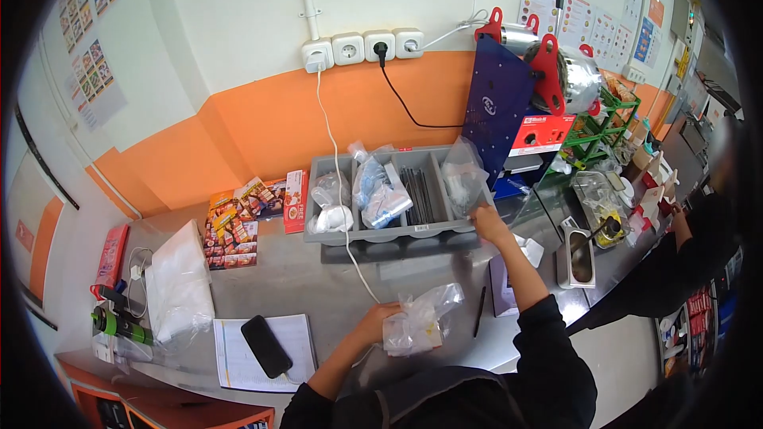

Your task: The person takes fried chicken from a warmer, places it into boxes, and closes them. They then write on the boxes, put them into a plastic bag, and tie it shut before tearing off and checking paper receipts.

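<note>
My left hand is closed on the side of a clear plastic bag. Inside that bag is a small pale packet, its kind hard to make out. My right hand reaches to the front right corner of a grey cutlery tray. Its fingers are drawn together beside a clear plastic bag in the right compartment; what they grip is too small to tell. Black straws or sticks fill the compartment to the left, and blue-and-white plastic packaging lies in another.
A phone rests on an open notebook. White bags, leaflets and a green-black bottle stand left. A pen and a metal container are right. A white cable hangs across the tray. A person works at far right.
</note>
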